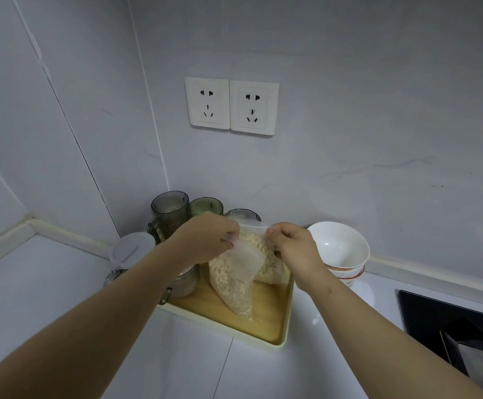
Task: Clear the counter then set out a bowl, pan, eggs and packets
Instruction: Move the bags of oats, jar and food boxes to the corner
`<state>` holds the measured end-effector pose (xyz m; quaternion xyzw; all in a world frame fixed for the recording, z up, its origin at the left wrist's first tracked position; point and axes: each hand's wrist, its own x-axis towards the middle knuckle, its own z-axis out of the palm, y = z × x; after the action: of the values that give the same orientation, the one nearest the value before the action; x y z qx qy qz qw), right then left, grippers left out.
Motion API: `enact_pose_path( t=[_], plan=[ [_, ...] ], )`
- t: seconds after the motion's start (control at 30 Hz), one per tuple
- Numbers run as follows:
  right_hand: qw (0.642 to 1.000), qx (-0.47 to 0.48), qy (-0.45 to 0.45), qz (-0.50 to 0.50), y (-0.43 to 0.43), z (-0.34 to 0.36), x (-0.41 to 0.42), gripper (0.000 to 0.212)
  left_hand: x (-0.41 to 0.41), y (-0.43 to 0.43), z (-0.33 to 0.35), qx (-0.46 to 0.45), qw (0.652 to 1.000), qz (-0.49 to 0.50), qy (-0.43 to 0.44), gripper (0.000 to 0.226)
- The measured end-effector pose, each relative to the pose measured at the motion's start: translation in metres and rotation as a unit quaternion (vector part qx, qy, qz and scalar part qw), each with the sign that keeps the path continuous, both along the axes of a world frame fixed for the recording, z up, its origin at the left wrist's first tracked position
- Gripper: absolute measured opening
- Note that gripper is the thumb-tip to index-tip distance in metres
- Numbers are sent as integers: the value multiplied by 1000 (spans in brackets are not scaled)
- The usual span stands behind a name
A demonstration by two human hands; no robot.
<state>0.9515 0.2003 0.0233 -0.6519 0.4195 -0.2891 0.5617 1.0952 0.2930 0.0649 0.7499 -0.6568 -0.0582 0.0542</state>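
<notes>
Counter (61, 298): white, set in a corner of pale grey wall. Two sockets (207, 102) sit side by side on the back wall above it.

Tray (266, 326): cream rim, wood-coloured floor, pushed into the corner.

Bag (234, 286): clear plastic, filled with pale crumbly stuff. It stands on the far half of the tray, with its lower end reaching toward you. Its top strip is stretched between your two hands.

Left hand (205, 237): yours, over the tray's far left. The fingers are curled, and thumb and fingertips pinch the bag's top left corner. The bag hangs below and to the right of this hand.

Right hand (295, 246): yours, over the tray's far right, pinching the bag's top right corner in the same way. The bag lies below and to its left. The hands are near each other but apart, with only the bag's top edge between them.

Cups (169, 207): three, ribbed, one grey, one green and one clear. They stand at the back of the tray, behind your left hand.

Jar (132, 249): glass with a white lid, just left of the tray and beside your left forearm. A second glass jar at the tray's left edge is partly hidden by that forearm.

Bowls (341, 246): a white stack just right of the tray, near the wall and beyond your right wrist.

Hob (450, 321): black, at the right edge. The dark item on it is cut off by the frame, so you cannot tell what it is.
</notes>
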Motion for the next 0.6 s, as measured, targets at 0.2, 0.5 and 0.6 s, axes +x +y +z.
enact_pose_path(
  t=[0.2, 0.5, 0.6],
  plan=[
    [999, 31, -37, -3, 5, 1, 11, 28, 6, 7, 2, -32, 997, 50, 44, 12],
    [998, -2, 58, 27, 2, 7, 19, 30, -3, 3, -11, -64, 992, 90, 62, 15],
    [997, 61, 29, 21, 4, 7, 22, 30, -3, 6, -10, -90, 988, 97, 85, 10]
  ],
)
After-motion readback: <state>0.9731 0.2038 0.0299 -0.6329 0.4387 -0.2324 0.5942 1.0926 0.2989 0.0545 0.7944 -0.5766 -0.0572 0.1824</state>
